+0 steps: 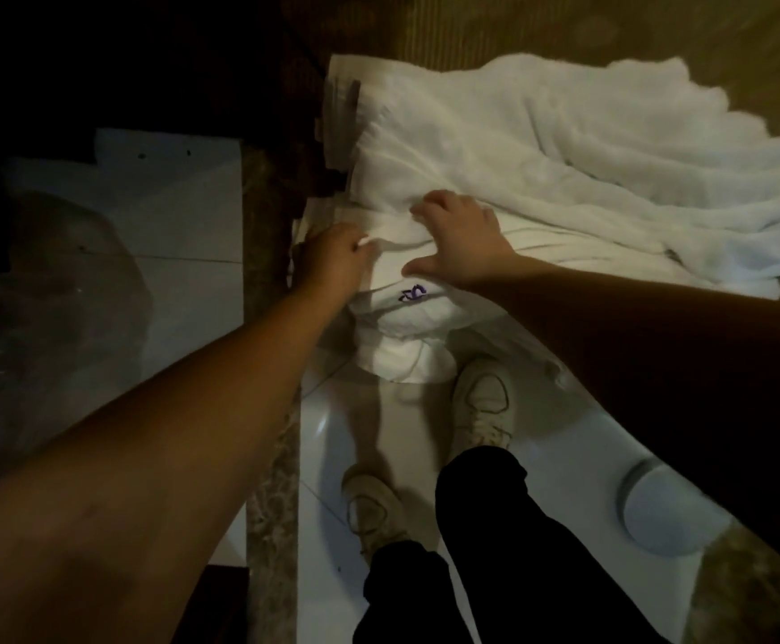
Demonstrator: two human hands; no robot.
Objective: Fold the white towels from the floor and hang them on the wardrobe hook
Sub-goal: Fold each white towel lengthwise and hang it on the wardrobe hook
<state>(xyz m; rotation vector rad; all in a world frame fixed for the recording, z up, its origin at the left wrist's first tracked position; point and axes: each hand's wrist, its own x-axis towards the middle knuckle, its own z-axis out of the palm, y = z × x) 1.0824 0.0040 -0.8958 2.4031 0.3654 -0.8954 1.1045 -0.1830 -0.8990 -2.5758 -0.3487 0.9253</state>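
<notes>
We bend over the towels (541, 178), heaped on the floor just beyond our shoes (481, 402). Our left hand (332, 258) pinches a fold at the near-left edge; our right hand (458, 234) lies spread on top. They look soft, limp and light, so corners are best gripped. The heap runs near-left to far-right.

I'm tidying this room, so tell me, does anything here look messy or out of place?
Yes. A heap of white towels lies rumpled on the floor, partly on the carpet and partly on the white tiles. The left hand pinches an edge of the logo towel; the right hand presses it flat.
</notes>
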